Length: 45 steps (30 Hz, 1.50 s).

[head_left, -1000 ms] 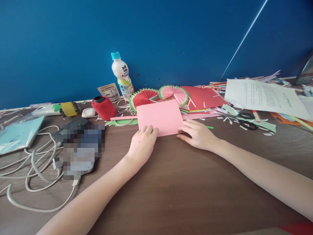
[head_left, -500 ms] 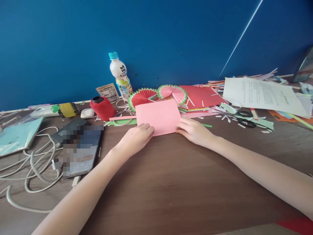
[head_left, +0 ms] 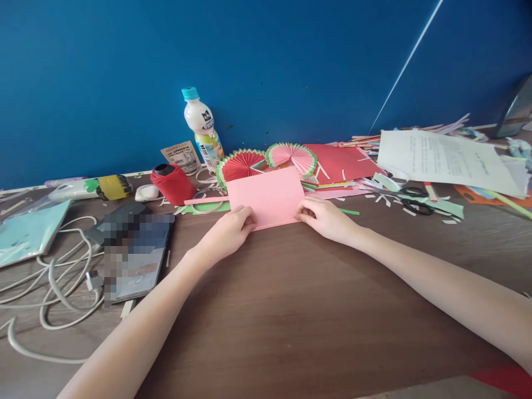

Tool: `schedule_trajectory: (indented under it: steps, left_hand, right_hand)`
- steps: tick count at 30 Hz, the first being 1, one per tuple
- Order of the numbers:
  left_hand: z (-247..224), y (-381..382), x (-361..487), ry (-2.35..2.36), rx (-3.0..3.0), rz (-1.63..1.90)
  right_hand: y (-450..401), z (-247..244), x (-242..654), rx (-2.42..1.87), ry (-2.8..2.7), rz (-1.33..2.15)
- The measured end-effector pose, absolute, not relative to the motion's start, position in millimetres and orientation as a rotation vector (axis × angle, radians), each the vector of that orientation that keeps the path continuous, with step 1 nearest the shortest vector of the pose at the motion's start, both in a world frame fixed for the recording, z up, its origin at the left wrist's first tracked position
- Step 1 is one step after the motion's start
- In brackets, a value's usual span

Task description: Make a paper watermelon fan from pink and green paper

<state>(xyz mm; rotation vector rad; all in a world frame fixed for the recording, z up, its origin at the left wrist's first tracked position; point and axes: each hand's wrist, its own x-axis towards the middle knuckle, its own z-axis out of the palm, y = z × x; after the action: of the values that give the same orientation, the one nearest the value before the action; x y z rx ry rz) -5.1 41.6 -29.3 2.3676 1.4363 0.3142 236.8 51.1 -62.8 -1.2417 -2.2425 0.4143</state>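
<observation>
A sheet of pink paper (head_left: 268, 197) stands tilted up from the brown table, its lower edge toward me. My left hand (head_left: 233, 228) pinches its lower left corner, fingers curled together. At the lower right corner, my right hand (head_left: 322, 219) grips the sheet between thumb and bent fingers. Just behind the paper lie two pleated paper fans, one red with a green and white rim (head_left: 241, 164) and one pink with a green rim (head_left: 293, 158). The paper hides part of the red fan.
On the left are a phone (head_left: 141, 260), white cables (head_left: 50, 288), a red wrapped spool (head_left: 172, 184) and a bottle (head_left: 203, 130). Red paper (head_left: 341, 162), black-handled scissors (head_left: 415, 200), paper scraps and a printed sheet (head_left: 440, 158) lie along the blue wall on the right.
The fingers of both hands have curled more at the lower corners of the pink paper. The whole view has shifted slightly; the paper stays in nearly the same place.
</observation>
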Motion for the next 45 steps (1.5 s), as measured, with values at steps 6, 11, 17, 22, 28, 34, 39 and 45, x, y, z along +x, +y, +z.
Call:
schedule_trajectory:
  steps: [6,11,17,22,28,34,39,45]
  left_hand:
    - [-38,44,-6,1.385,2.450,0.413]
    - [-36,39,0,1.278,2.645,0.351]
    - [-31,35,0,1.315,2.743,0.235]
    - [-28,26,9,1.369,2.998,0.055]
    - [-27,9,26,1.447,3.078,-0.187]
    - [-29,10,26,1.541,3.038,-0.185]
    - [-32,12,26,1.571,3.050,-0.132]
    - [-38,13,25,1.591,3.083,-0.041]
  right_hand:
    - [53,-66,237,-1.234,-2.192,0.485]
    - [52,-66,237,-1.155,-2.208,0.466]
    - [52,-63,238,-1.105,-2.328,0.222]
    - [48,-66,236,-1.044,-2.423,0.065]
    - [45,-68,236,-0.918,-2.548,0.011]
    - [45,-65,237,-0.812,-2.556,0.082]
    - [45,-64,235,-0.798,-2.533,0.068]
    - [46,-64,233,-0.855,-2.525,-0.038]
